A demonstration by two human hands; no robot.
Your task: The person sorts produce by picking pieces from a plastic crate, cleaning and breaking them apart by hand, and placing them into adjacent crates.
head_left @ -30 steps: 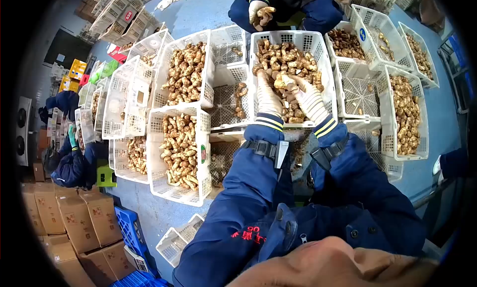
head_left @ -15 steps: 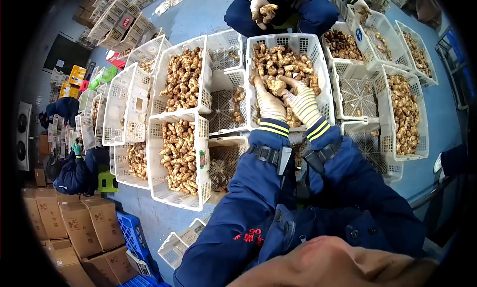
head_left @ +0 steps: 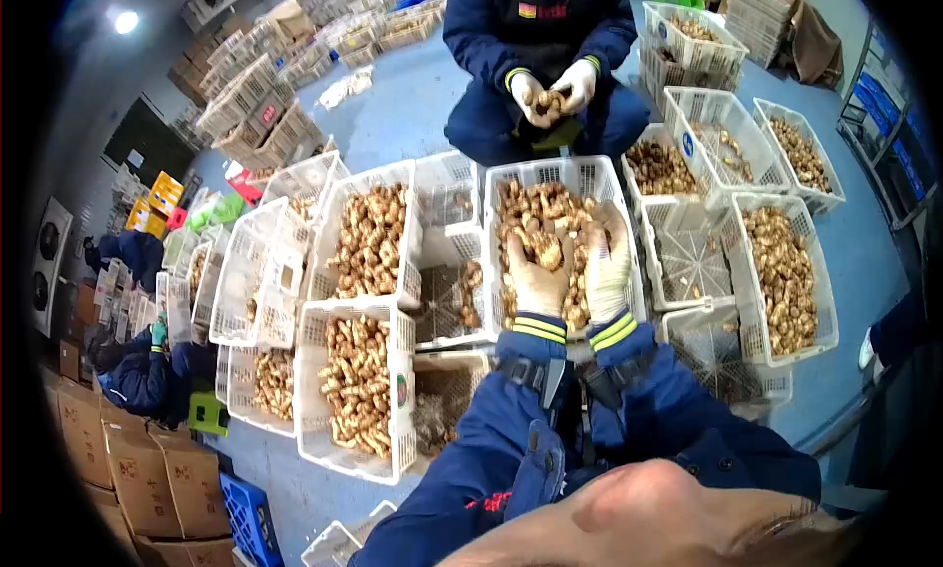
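A white plastic crate (head_left: 637,272) of knobbly tan-and-brown roots (head_left: 535,202) stands in front of me. Over its contents, my gloved left hand (head_left: 538,284) is curled palm-up around a pale, ridged root (head_left: 543,250). Close on the right, my gloved right hand (head_left: 609,263) is inside the same crate. Its fingers are stretched out and apart, and I see nothing held in them. Both gloves look soiled, and the navy sleeves have yellow bands at the cuffs.
Opposite me sits a co-worker, whose gloved hands (head_left: 555,96) hold similar roots. Filled crates (head_left: 401,371) flank me on the left, and another filled crate (head_left: 830,302) stands at right. Cardboard boxes (head_left: 138,479) and a blue pallet (head_left: 248,518) are at lower left.
The view has tilted up, so the crates sit lower in the picture. My right hand has moved away from the left hand and opened. The co-worker's hands have come together around roots.
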